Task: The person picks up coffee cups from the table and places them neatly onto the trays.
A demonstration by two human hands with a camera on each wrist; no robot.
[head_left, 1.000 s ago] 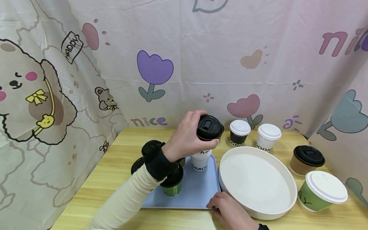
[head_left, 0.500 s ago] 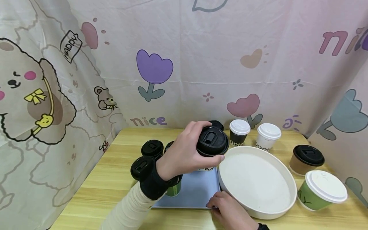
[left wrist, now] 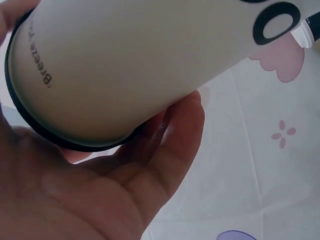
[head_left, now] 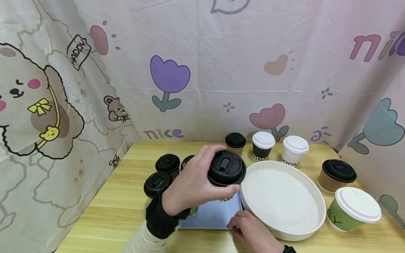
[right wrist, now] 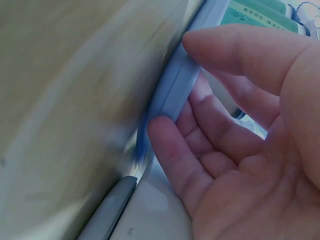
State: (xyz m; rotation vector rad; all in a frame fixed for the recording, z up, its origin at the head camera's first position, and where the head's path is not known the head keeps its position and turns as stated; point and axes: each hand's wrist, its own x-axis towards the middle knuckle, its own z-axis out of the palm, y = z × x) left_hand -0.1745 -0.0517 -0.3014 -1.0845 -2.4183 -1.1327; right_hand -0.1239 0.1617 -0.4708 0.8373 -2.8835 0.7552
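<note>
My left hand [head_left: 197, 179] grips a tall white paper coffee cup with a black lid [head_left: 226, 168] over the light blue tray [head_left: 213, 216]. In the left wrist view, thumb and fingers curl round the white cup [left wrist: 125, 65] near its black rim. The hand hides most of its body in the head view, and I cannot tell whether its base touches the tray. With curled fingers my right hand [head_left: 256, 232] holds the tray's front right corner; the right wrist view has the blue tray edge [right wrist: 175, 85] between its fingers. A green cup [head_left: 194, 211] is mostly hidden behind the left wrist.
Black-lidded cups [head_left: 167, 164] cluster at the left. A round cream tray [head_left: 284, 200] adjoins the blue tray. Behind it stand a brown cup [head_left: 235, 144], a black cup [head_left: 262, 146] and a white cup [head_left: 294, 149]. Another brown cup [head_left: 336, 175] and a large green cup [head_left: 354, 211] flank its right.
My left hand and the white cup have come nearer the tray's front, swinging right, then back left. The brown cup at the back is now uncovered. The right hand has stayed put.
</note>
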